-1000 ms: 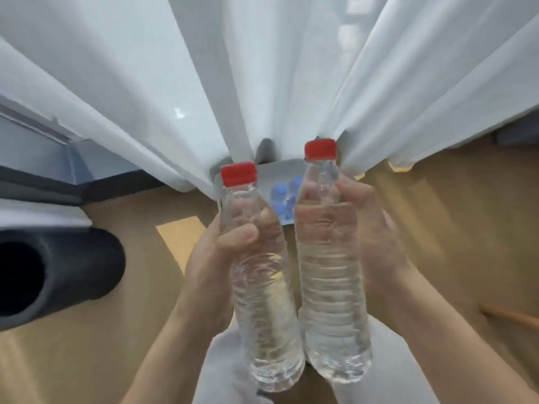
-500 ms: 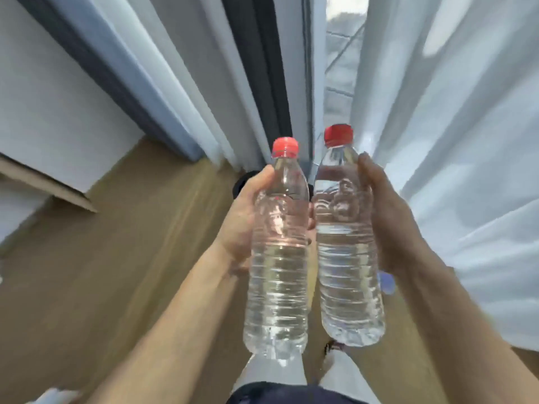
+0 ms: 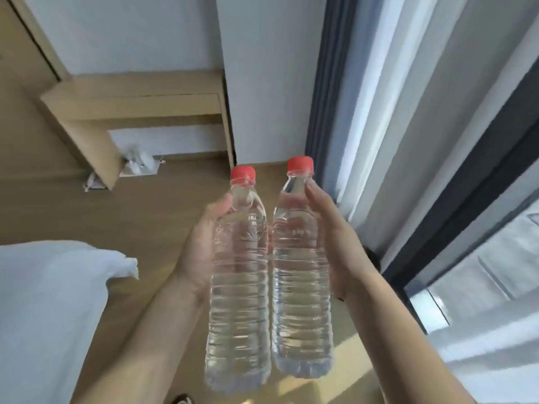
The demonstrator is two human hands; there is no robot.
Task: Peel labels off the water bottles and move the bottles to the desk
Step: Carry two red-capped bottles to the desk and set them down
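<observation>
Two clear water bottles with red caps and no labels are held upright, side by side, in front of me above the wooden floor. My left hand (image 3: 201,246) grips the left bottle (image 3: 239,287) around its upper body. My right hand (image 3: 335,246) grips the right bottle (image 3: 302,272) the same way. The two bottles almost touch. A light wooden desk (image 3: 134,103) stands against the white wall at the upper left, some way ahead of the bottles.
A white bed corner (image 3: 52,301) fills the lower left. White cloth or bags (image 3: 140,164) lie on the floor under the desk. Grey-white curtains (image 3: 379,112) and a dark window frame (image 3: 466,193) run along the right side.
My view has swung left, away from the curtains toward the desk, wall and bed. Both hands keep their bottles, still side by side.
</observation>
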